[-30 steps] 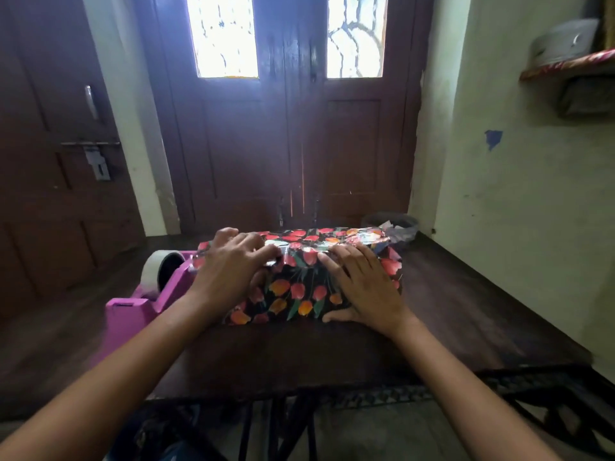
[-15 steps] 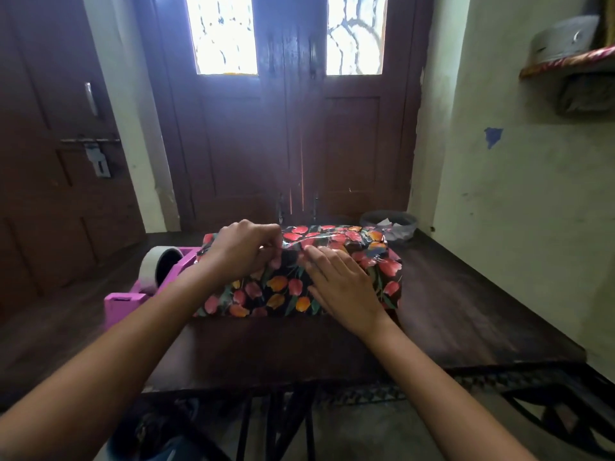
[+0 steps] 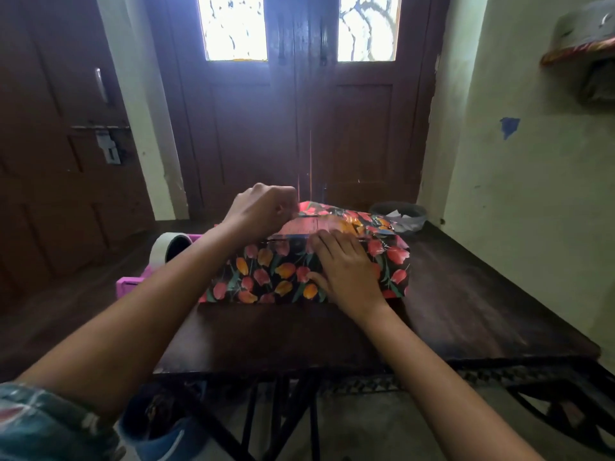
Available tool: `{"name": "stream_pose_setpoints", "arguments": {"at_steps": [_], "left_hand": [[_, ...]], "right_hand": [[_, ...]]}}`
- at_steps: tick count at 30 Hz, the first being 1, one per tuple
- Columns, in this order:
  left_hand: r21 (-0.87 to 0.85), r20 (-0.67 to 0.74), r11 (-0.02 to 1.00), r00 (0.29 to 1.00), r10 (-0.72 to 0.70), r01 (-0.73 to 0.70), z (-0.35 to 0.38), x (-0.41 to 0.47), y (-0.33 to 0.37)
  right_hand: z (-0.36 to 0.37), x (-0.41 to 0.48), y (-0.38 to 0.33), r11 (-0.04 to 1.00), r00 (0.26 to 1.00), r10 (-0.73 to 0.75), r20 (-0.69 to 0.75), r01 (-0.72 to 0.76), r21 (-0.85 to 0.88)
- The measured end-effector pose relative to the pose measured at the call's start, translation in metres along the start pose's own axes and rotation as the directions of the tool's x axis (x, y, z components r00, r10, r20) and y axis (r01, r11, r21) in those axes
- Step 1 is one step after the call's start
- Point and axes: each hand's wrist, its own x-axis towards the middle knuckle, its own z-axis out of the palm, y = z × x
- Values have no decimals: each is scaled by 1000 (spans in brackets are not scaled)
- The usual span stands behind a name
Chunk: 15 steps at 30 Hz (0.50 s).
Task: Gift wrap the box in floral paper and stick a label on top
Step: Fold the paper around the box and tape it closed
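Box (image 3: 299,226) mid-table (image 3: 466,314); floral paper (image 3: 266,277) covers front and ends, brown top partly bare. Bare table toward near edge and right, up to wall. Pink tape dispenser (image 3: 131,284) just beside box's left end; bowl (image 3: 399,212) behind far right corner. Left hand (image 3: 263,211) raised, fingers curled, pinching paper's far flap. Right hand (image 3: 346,266) flat, fingers straight, pressing paper at front top edge.

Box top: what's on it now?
Bare box surface shows mid-top, floral paper bunched behind it. Right hand presses the near edge, covering what's beneath; left hand curls above, its grasp hidden.
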Motion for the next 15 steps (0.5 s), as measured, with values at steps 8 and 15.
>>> {"name": "stream_pose_setpoints", "arguments": {"at_steps": [8,15], "left_hand": [[124,106,983,987,123,-136,5,-20,-2],[39,126,979,973,191,-198,14,-32,-13]], "right_hand": [[3,2,-4,995,996,80,-24,-78,61],[-2,3,-5,985,995,97,32,-100,144]]}}
